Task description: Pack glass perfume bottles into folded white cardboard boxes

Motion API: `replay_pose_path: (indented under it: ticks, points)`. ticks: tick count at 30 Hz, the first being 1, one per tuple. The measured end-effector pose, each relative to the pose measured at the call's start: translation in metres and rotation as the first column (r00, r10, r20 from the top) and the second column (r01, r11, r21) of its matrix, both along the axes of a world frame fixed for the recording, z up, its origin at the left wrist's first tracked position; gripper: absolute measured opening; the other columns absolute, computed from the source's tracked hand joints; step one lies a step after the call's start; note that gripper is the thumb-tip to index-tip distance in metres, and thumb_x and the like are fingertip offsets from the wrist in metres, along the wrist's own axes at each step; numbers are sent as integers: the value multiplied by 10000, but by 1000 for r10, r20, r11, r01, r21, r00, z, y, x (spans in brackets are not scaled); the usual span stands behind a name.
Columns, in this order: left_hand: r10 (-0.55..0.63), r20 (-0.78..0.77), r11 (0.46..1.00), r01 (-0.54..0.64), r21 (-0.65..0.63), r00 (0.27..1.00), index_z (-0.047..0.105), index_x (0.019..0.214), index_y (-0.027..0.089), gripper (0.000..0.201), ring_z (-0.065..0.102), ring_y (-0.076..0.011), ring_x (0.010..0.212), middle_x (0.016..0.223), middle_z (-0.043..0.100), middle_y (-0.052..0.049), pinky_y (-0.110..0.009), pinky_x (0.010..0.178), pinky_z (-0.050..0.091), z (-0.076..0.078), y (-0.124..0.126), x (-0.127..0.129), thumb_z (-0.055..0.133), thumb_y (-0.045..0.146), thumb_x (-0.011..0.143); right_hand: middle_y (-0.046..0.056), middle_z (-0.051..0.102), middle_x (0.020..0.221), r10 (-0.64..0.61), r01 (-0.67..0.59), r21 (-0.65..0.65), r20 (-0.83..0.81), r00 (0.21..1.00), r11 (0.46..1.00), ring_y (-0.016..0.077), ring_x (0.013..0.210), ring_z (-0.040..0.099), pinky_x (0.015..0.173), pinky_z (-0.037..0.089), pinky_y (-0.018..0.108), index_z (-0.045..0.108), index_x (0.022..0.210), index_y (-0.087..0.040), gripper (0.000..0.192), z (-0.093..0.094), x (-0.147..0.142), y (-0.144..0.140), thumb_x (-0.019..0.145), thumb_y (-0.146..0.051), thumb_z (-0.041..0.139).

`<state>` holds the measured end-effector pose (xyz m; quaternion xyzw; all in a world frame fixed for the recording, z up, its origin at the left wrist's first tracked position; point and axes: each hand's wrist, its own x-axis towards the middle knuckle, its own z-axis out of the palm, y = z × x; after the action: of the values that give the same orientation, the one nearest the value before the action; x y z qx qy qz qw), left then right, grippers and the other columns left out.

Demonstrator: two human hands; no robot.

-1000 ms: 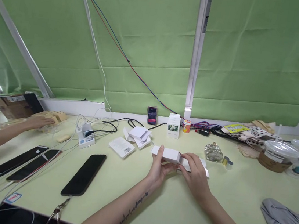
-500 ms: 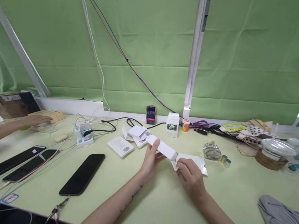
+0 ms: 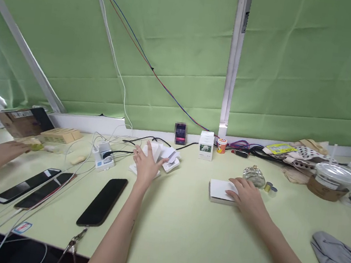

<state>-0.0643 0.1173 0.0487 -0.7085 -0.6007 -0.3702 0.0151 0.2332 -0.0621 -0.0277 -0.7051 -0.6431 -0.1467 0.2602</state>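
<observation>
While the person's left hand [image 3: 146,164] reaches forward with fingers spread over a loose pile of white paper slips and cards [image 3: 162,155], the right hand [image 3: 248,196] lies flat, fingers together and extended, on a flat white cardboard box [image 3: 219,191] resting on the pale green bench [image 3: 187,233]. Just beyond the box stands a round clear glass bottle [image 3: 253,176]. A black smartphone [image 3: 102,202] lies face up near the left forearm. At far left, another person's hands [image 3: 6,151] work beside two more phones [image 3: 35,186].
</observation>
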Motion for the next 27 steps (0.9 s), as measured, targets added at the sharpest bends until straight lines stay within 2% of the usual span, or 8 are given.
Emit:
replay_pose_path:
  ticks: [4, 7, 10, 13, 17, 21, 23, 27]
  points:
    - [-305, -191, 944, 323, 70, 933, 429, 1340, 135, 631, 108, -389, 1399, 1431, 352, -193, -530, 1100, 178, -22, -24, 37, 594, 429, 807, 72, 635, 1118, 83, -100, -140, -122, 989, 985, 251, 935, 609, 712, 463, 355, 606, 1095, -256, 272, -3, 10, -6, 845, -341, 536]
    - [-674, -156, 739, 664, -115, 722, 612, 1085, 179, 299, 467, -285, 1189, 1142, 599, -121, -420, 1010, 364, -37, -56, 70, 473, 363, 895, 84, 596, 1211, 157, -178, -167, -130, 979, 970, 255, 1013, 604, 742, 479, 341, 572, 1159, -259, 345, -1, 11, -10, 821, -325, 557]
    - [-803, -20, 590, 790, -166, 596, 620, 977, 210, 215, 521, -248, 1062, 1028, 609, -75, -376, 915, 426, -49, -83, 95, 528, 373, 871, 94, 576, 1270, 205, -216, -192, -74, 976, 957, 249, 1061, 602, 768, 482, 331, 561, 1190, -254, 348, 4, 11, -13, 850, -270, 493]
    - [-800, 52, 589, 798, -124, 598, 565, 1029, 221, 334, 497, -248, 1061, 1069, 555, -61, -374, 893, 435, -56, -94, 109, 635, 442, 789, 96, 677, 1102, 123, -125, -228, -26, 992, 966, 236, 930, 661, 677, 474, 307, 595, 1121, -226, 309, 13, 8, -12, 928, -273, 358]
    - [-783, 23, 618, 781, -88, 622, 489, 1130, 208, 630, 462, -283, 1111, 1165, 490, -85, -414, 930, 408, -59, -96, 120, 774, 465, 629, 69, 705, 706, -175, 168, -221, -12, 985, 961, 239, 635, 664, 507, 364, 274, 605, 982, -210, 336, 24, 2, -9, 954, -405, 333]
    - [-740, 67, 665, 743, -70, 669, 332, 1312, 212, 841, 419, -305, 1196, 1310, 406, -120, -442, 987, 364, -60, -99, 124, 782, 402, 628, 74, 686, 657, -289, 269, -159, -122, 949, 950, 257, 641, 648, 531, 343, 288, 599, 882, -216, 356, 28, 1, -8, 944, -446, 335]
    - [-809, 49, 574, 806, -147, 586, 314, 1345, 229, 844, 417, -300, 1221, 1330, 424, -115, -430, 1005, 357, -59, -97, 126, 771, 365, 648, 84, 695, 693, -285, 266, -125, -178, 942, 956, 268, 665, 649, 570, 369, 310, 602, 916, -206, 335, 28, 4, -8, 939, -414, 341]
    - [-949, 4, 285, 866, -412, 314, 368, 1353, 218, 841, 405, -306, 1265, 1341, 459, -123, -387, 1016, 360, -52, -83, 129, 790, 287, 629, 80, 711, 807, -157, 153, -40, -332, 930, 987, 265, 766, 655, 674, 421, 334, 611, 901, -202, 284, 26, 13, -8, 901, -372, 383]
